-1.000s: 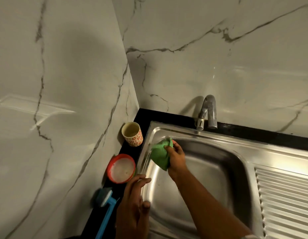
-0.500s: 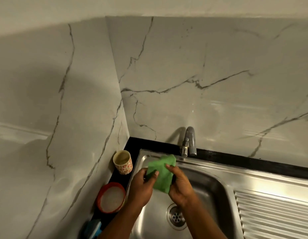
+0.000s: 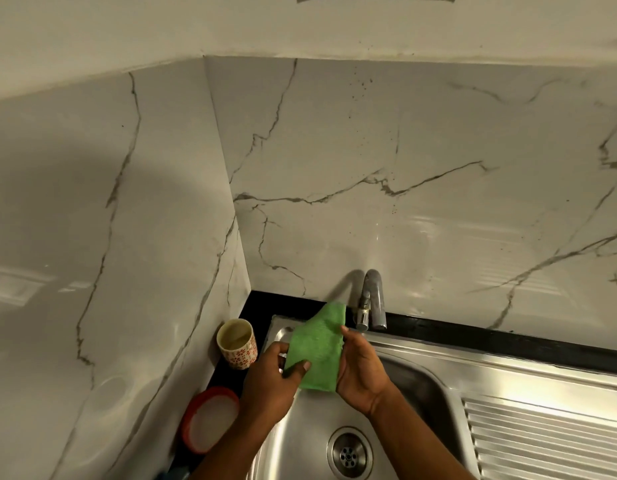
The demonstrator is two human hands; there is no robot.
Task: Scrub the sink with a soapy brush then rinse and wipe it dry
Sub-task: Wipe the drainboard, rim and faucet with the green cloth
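Note:
A green cloth (image 3: 317, 344) is held up above the back left corner of the steel sink (image 3: 421, 386). My left hand (image 3: 270, 382) pinches its lower left edge between thumb and fingers. My right hand (image 3: 360, 372) grips its right edge, fingers curled behind it. The drain (image 3: 348, 453) shows in the basin below my wrists. A sliver of the blue brush (image 3: 172, 475) peeks in at the bottom edge, left of my left forearm.
A steel tap (image 3: 371, 301) stands just behind the cloth. A floral cup (image 3: 237, 342) and a red-rimmed bowl (image 3: 210, 424) sit on the black counter left of the sink. The ribbed drainboard (image 3: 546, 441) lies to the right. Marble walls close in at left and back.
My left hand came up from the sink's rim and took hold of the cloth beside my right hand. The cloth rose off the sink and spread out. The camera tilted upward.

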